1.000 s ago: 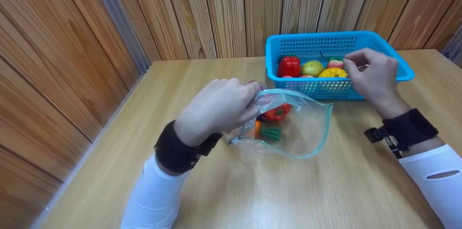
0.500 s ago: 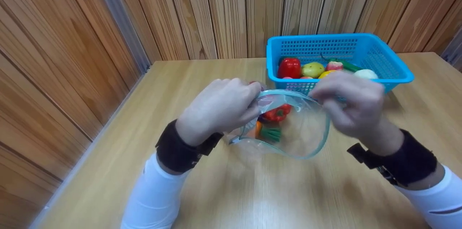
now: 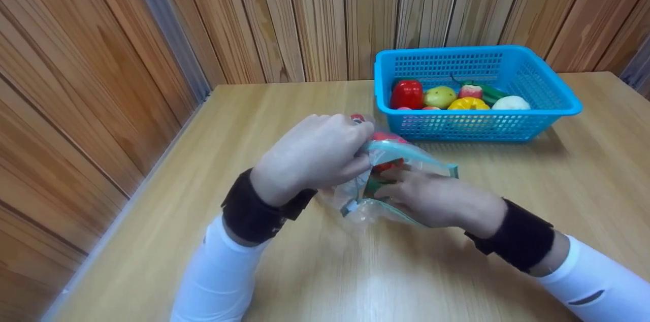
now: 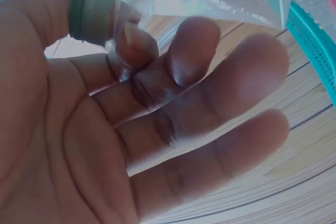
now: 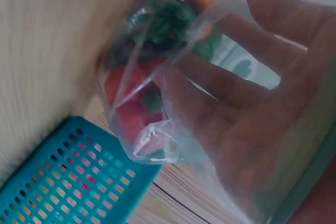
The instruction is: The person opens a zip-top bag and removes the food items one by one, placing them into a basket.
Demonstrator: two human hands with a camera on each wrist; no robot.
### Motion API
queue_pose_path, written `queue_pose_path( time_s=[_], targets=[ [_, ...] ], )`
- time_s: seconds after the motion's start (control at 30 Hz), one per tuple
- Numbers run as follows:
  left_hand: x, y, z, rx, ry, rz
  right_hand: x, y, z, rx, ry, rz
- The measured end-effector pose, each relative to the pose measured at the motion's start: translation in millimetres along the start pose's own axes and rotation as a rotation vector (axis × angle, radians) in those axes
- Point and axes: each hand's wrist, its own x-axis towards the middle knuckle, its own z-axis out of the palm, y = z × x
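Note:
In the head view my left hand (image 3: 315, 154) pinches the rim of a clear zip bag (image 3: 393, 148) between thumb and index finger. Its other fingers are loosely extended in the left wrist view, below the bag's green zip strip (image 4: 86, 9). My right hand (image 3: 436, 197) reaches through the bag's mouth. Inside the bag its fingers (image 5: 220, 85) are spread and mostly straight, their tips beside the contents. Through the film show a red bell pepper (image 5: 126, 90), a green leafy top (image 5: 165, 22) and something orange (image 5: 199, 1). The bag lies on the wooden table (image 3: 315, 276).
A blue basket (image 3: 508, 113) stands behind the bag to the right. It holds a red pepper (image 3: 408, 94), a yellow-green fruit (image 3: 440, 97), a yellow ribbed vegetable (image 3: 468, 103) and a white round piece (image 3: 511, 103), among others. A wooden wall (image 3: 320, 17) rises behind the table.
My right hand has moved from over the basket, down and left, into the bag. The bag's mouth has narrowed around it. My left hand keeps its pinch on the rim, nearly still.

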Motion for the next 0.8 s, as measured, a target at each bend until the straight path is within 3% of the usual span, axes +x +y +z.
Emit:
queue_pose_path(
  time_s=[0.17,0.23,0.4,0.5,0.67,0.8],
  targets=[
    [1.5,0.0,-0.6,0.010,-0.009,0.015,-0.2,0.5,5.4,-0.031,-0.135,0.066],
    [1.5,-0.1,-1.1,0.014,-0.013,0.017,-0.1,1.2,6.4,-0.043,-0.125,0.056],
    [0.9,-0.3,-2.2,-0.010,-0.032,0.004,0.4,3.7,8.4,-0.023,-0.001,0.003],
    [0.9,-0.6,-1.6,-0.011,-0.036,-0.001,1.7,4.2,9.6,-0.002,-0.016,-0.001],
    [1.7,0.0,-0.2,-0.006,-0.043,0.003,3.2,3.9,10.6,0.092,-0.111,0.089],
    [1.1,0.1,-0.6,-0.006,-0.046,0.004,2.6,2.7,10.4,0.092,-0.014,0.030]
  ],
)
